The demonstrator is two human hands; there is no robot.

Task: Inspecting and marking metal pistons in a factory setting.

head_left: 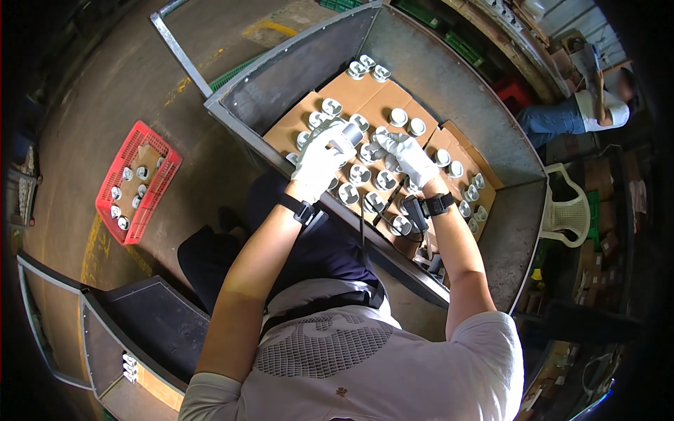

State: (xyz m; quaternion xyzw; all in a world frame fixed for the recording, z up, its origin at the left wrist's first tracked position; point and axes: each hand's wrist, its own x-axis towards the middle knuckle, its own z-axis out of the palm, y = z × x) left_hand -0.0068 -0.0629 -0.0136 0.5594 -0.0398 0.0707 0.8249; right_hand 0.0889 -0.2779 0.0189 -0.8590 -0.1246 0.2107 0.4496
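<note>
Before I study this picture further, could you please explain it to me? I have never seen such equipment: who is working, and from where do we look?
There is no robot here. A person works with two hands in white gloves, and we look down from a camera worn on that person's head; its wide fisheye lens bends straight edges.

In front stands a large grey metal bin. Inside, brown cardboard sheets carry many short, silvery cylindrical parts. The left hand holds one silvery cylindrical piece above them. The right hand is close by among the parts; whether it grips one is unclear. On the floor to the left, a red plastic basket contains similar parts.
</note>
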